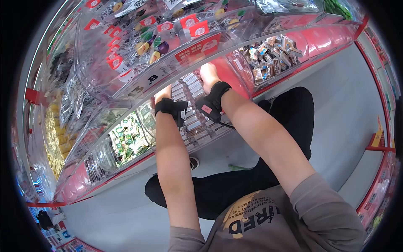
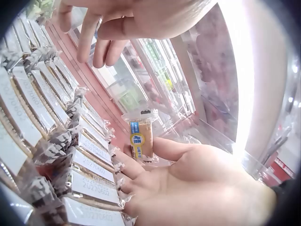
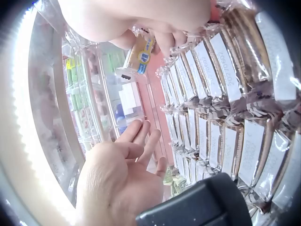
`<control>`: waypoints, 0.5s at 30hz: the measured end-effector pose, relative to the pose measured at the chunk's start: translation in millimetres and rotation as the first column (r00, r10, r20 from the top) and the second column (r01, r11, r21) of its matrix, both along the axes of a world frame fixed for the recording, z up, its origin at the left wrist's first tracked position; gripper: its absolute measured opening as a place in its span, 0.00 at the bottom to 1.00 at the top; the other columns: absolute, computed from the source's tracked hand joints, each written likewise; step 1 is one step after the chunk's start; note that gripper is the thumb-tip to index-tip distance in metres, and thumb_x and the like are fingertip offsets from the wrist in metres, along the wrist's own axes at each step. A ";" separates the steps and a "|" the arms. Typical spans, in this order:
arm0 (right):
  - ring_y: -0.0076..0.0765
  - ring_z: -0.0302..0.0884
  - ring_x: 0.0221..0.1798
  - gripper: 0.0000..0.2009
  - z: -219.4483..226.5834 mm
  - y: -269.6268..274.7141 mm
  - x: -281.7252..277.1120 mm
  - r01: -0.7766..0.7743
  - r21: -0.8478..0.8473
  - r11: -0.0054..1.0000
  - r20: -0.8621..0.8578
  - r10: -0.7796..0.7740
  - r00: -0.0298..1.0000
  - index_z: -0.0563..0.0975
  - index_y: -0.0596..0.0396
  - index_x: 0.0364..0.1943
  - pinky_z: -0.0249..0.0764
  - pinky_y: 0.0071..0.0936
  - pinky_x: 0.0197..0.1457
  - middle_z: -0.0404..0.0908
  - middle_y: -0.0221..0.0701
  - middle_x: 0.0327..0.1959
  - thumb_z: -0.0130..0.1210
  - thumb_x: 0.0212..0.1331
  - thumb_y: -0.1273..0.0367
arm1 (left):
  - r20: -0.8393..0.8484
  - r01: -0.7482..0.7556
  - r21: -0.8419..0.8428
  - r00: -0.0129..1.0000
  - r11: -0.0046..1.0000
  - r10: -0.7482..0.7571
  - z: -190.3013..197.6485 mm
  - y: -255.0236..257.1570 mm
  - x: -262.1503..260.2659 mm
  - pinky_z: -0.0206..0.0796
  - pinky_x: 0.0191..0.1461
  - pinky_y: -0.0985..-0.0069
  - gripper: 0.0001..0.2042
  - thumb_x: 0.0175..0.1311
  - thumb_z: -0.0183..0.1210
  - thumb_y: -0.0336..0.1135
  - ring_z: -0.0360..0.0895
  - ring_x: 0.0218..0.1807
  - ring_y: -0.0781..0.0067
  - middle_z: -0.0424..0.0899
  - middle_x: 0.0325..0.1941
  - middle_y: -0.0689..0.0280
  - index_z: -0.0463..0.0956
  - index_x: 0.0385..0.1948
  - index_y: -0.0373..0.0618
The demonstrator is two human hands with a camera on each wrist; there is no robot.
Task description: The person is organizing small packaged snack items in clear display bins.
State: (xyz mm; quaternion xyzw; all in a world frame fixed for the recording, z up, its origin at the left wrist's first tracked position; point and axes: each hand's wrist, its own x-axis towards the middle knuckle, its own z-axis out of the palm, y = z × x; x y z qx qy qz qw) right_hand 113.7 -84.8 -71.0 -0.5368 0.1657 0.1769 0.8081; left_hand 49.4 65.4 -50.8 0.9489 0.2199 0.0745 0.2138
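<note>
My right hand (image 1: 208,74) (image 2: 183,181) (image 3: 141,16) pinches a small clear-wrapped packet (image 2: 146,141) (image 3: 137,55) with a yellow and blue label between thumb and fingers. My left hand (image 1: 164,92) (image 2: 146,19) (image 3: 124,181) holds nothing; its fingers are apart and loosely bent, facing the right hand across a gap. Beside both hands, rows of wrapped brown bars (image 1: 193,109) (image 2: 94,174) (image 3: 202,80) with white date-stamped backs stand packed on edge. In the head view, the shelf edge hides the fingertips.
An upper shelf of bagged goods (image 1: 147,46) overhangs the hands. To the right is a bin of small packets (image 1: 275,59); green packets (image 1: 128,136) lie to the left. Red-edged clear dividers separate the bins. Black-trousered legs (image 1: 226,185) are folded on the grey floor (image 1: 109,222).
</note>
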 end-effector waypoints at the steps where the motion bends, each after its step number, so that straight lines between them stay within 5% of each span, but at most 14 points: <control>1: 0.53 0.71 0.54 0.22 1.7 0.7 -2.7 -0.033 0.096 0.995 0.005 0.032 0.999 0.74 0.70 0.41 0.66 0.40 0.53 0.74 0.55 0.46 0.50 0.55 0.60 | -0.006 -0.004 0.001 1.000 1.000 0.004 -3.0 3.0 -2.2 0.54 0.62 0.63 0.24 0.62 0.41 0.51 0.64 0.61 0.50 0.72 0.56 0.51 0.72 0.49 0.41; 5: 0.53 0.71 0.53 0.24 -29.3 9.9 15.4 -0.111 -0.118 0.987 0.102 0.123 0.987 0.74 0.71 0.44 0.65 0.40 0.53 0.73 0.57 0.48 0.51 0.53 0.59 | 0.012 0.010 -0.130 1.000 0.991 -0.008 -17.2 12.4 2.8 0.46 0.68 0.63 0.29 0.61 0.45 0.56 0.57 0.66 0.53 0.65 0.63 0.53 0.66 0.56 0.41; 12: 0.52 0.69 0.57 0.26 17.7 -1.7 -6.7 0.010 -0.374 0.927 0.000 -0.011 1.000 0.74 0.67 0.46 0.65 0.39 0.58 0.73 0.54 0.50 0.49 0.56 0.54 | -0.040 -0.005 -0.221 0.999 0.975 -0.004 6.3 -2.9 -3.8 0.45 0.68 0.66 0.30 0.59 0.47 0.55 0.57 0.66 0.54 0.64 0.64 0.53 0.65 0.57 0.41; 15: 0.49 0.69 0.58 0.27 33.0 -2.8 -7.9 -0.056 -0.528 0.847 -0.091 0.010 0.996 0.72 0.63 0.49 0.62 0.40 0.61 0.72 0.50 0.53 0.49 0.56 0.52 | -0.005 0.018 -0.151 1.000 0.988 -0.019 6.4 -5.4 -2.3 0.49 0.66 0.65 0.27 0.60 0.45 0.53 0.60 0.64 0.52 0.67 0.61 0.52 0.68 0.54 0.40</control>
